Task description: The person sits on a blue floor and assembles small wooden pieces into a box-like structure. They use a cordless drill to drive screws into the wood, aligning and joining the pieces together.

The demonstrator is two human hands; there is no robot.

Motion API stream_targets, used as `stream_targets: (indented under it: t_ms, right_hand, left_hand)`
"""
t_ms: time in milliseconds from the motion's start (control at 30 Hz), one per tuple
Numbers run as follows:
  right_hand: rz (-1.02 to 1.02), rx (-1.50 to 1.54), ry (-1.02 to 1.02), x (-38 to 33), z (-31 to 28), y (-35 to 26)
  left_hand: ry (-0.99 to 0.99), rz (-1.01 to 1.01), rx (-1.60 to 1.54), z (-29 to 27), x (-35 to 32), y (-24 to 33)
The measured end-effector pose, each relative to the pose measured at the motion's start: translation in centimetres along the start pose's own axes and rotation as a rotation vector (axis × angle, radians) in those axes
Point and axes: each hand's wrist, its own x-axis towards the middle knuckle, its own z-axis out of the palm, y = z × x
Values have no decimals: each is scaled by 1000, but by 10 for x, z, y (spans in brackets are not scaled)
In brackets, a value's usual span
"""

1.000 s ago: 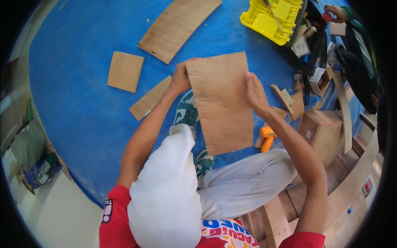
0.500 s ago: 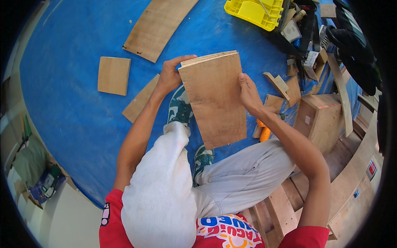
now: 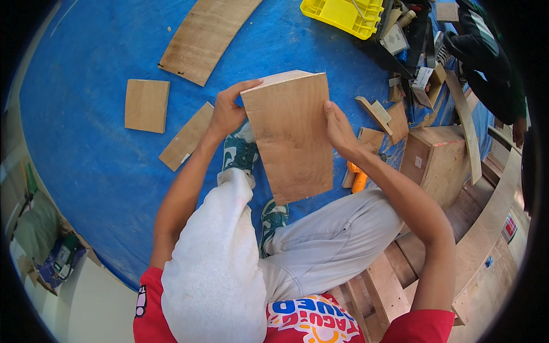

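Note:
Between my two hands is a tan wooden board (image 3: 291, 137), held up tilted above my green and white shoes. Behind its far edge a paler strip of wood shows, perhaps a second board; most of it is hidden. My left hand (image 3: 227, 111) closes on the far left corner, its fingers running behind the wood. On the right edge rests my right hand (image 3: 341, 130), thumb on the front face and the other fingers out of sight behind. A narrow wooden strip (image 3: 187, 137) lies beside my left wrist, and a square wooden piece (image 3: 147, 106) lies further left.
A blue tarp (image 3: 86, 171) covers the floor. Ahead lies a long plank (image 3: 206, 40); a yellow toolbox lid (image 3: 343, 14) sits beyond. To the right are an orange tool (image 3: 359, 181), wood offcuts, a wooden box (image 3: 437, 154) and another person's dark-clothed leg (image 3: 480, 46).
The wood has tipped slightly in my hands, so its far edge shows a wider pale strip instead of tight layers. The whole scene has shifted a little to the left.

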Motion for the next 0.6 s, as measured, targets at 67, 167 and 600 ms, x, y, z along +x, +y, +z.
stream_targets:
  t_ms: [67, 167, 600]
  right_hand:
    - [18, 70, -58, -5, -1, 4]
    - [67, 174, -147, -12, -1, 7]
    - [106, 158, -303, -8, -11, 35]
  left_hand:
    - [8, 43, -4, 4, -6, 1]
    - [18, 107, 4, 8, -12, 0]
    - [-133, 225, 271, 3, -14, -1]
